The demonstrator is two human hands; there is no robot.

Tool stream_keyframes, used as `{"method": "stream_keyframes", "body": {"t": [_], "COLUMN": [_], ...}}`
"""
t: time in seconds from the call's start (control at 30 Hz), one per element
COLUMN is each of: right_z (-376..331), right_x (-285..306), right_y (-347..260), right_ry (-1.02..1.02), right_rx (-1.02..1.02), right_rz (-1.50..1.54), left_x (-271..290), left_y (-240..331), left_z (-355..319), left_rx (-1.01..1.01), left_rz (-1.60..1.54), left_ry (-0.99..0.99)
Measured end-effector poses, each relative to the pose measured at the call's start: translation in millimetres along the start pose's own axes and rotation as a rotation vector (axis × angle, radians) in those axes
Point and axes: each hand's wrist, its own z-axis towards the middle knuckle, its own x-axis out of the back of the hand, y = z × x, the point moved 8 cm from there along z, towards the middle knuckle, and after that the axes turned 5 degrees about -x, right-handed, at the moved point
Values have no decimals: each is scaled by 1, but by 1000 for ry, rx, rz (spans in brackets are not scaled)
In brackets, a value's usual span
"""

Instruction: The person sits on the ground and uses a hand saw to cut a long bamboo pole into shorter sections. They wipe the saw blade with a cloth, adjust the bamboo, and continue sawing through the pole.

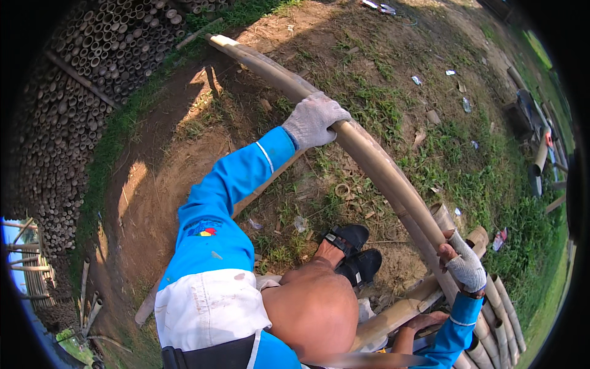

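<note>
A long bamboo pole arcs across the view from the upper left to the lower right, with a second bamboo length showing along its underside. My left hand, in a pale knitted glove, is wrapped over the pole at about its middle. Farther down, my right hand grips the pole's near part; its glove leaves the fingertips bare. The far tip of the pole shows a pale cut face. Part of the right hand's grip is hidden behind the pole.
Stacked bamboo fills the upper left. Cut bamboo lengths lie at the lower right, near a thick bamboo piece. My bare knee and black sandals are below the pole. Litter dots the grassy ground.
</note>
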Motion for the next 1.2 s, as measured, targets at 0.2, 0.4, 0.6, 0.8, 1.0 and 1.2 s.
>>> {"method": "stream_keyframes", "body": {"t": [0.2,0.4,0.6,0.8,1.0,1.2], "right_z": [2,-2,-22,-36,-88,-235], "right_x": [24,3,-10,-19,-19,-14], "right_y": [10,40,79,94,135,291], "right_ry": [237,908,1161,1215,1187,491], "right_rx": [471,436,371,318,196,-377], "right_rz": [-306,-857,-814,-776,-867,-769], "left_x": [-54,-91,-110,-133,-144,-149], "left_y": [23,27,79,185,257,312], "left_z": [20,23,32,52,59,66], "left_rx": [-171,-210,-404,-563,-591,-657], "left_rz": [-214,-256,-32,-112,-191,-196], "left_ry": [-166,-337,-379,-368,-460,-494]}}
